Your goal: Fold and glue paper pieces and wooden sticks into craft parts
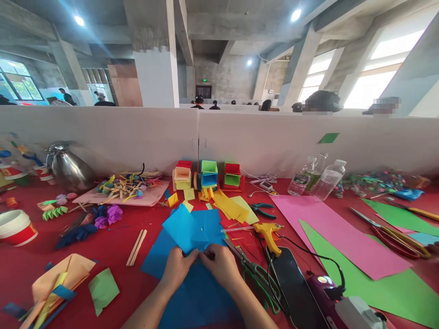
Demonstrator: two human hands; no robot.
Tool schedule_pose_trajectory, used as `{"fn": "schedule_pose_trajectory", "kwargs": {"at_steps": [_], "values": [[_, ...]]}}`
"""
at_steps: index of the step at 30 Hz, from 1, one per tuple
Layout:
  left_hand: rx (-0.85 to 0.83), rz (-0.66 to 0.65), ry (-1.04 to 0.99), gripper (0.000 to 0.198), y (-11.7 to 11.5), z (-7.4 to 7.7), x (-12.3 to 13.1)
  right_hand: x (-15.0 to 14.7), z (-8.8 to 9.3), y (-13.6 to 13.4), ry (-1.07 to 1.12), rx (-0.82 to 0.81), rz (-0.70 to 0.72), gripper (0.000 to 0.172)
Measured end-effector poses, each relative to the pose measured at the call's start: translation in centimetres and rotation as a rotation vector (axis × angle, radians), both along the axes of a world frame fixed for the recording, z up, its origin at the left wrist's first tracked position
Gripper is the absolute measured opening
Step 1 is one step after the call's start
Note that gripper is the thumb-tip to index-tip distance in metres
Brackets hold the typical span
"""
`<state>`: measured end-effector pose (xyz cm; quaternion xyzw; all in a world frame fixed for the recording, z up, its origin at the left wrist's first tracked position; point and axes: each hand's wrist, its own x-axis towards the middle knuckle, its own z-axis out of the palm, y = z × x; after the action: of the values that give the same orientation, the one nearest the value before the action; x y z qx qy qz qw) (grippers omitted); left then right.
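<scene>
A sheet of blue paper (pixel 181 227), partly folded, is held up over larger blue sheets (pixel 202 292) lying on the red table. My left hand (pixel 179 266) pinches its lower edge between thumb and fingers. Close beside it, my right hand (pixel 221 263) also grips the paper's lower edge with curled fingers. The fingertips nearly meet, and they hide the paper's lowest part. Just right of my right hand lie green-handled scissors (pixel 255 274) and a yellow glue gun (pixel 269 235).
Small coloured paper boxes (pixel 209 174) stand by the white partition (pixel 103 132). A phone (pixel 297 288) and a purple power socket (pixel 324 290) lie to the right, with cables. Pink paper (pixel 339 233), bottles (pixel 331 178) and red-handled scissors (pixel 394 235) are farther right. Left are paper cups (pixel 17 230) and a steel jug (pixel 68 169).
</scene>
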<state>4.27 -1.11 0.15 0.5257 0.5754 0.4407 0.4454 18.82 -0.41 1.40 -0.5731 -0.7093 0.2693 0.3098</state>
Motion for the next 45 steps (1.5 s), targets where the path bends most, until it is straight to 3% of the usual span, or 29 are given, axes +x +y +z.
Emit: {"fn": "schedule_pose_trajectory", "kwargs": {"at_steps": [8,13,15,22,38,45], "values": [[-0.024,-0.062,-0.103,0.028,0.0,0.2,0.3,0.5,0.2,0.6,0.136,0.02,-0.006,0.033],[-0.042,-0.137,-0.219,0.026,-0.2,0.1,0.9,1.0,0.5,0.9,0.295,0.054,-0.039,0.027],[-0.054,-0.156,-0.25,0.028,-0.3,0.1,1.0,0.9,0.5,0.9,0.325,0.031,-0.012,0.022],[-0.13,-0.168,-0.323,0.041,0.0,0.5,0.4,1.1,0.4,1.2,0.352,-0.003,-0.016,0.027],[-0.092,-0.127,-0.313,0.036,0.0,0.7,-0.2,1.3,0.2,1.2,0.476,-0.052,0.009,0.026],[-0.084,-0.191,-0.315,0.036,-0.1,0.9,-0.6,1.6,0.4,1.4,0.468,-0.092,0.044,0.021]]}}
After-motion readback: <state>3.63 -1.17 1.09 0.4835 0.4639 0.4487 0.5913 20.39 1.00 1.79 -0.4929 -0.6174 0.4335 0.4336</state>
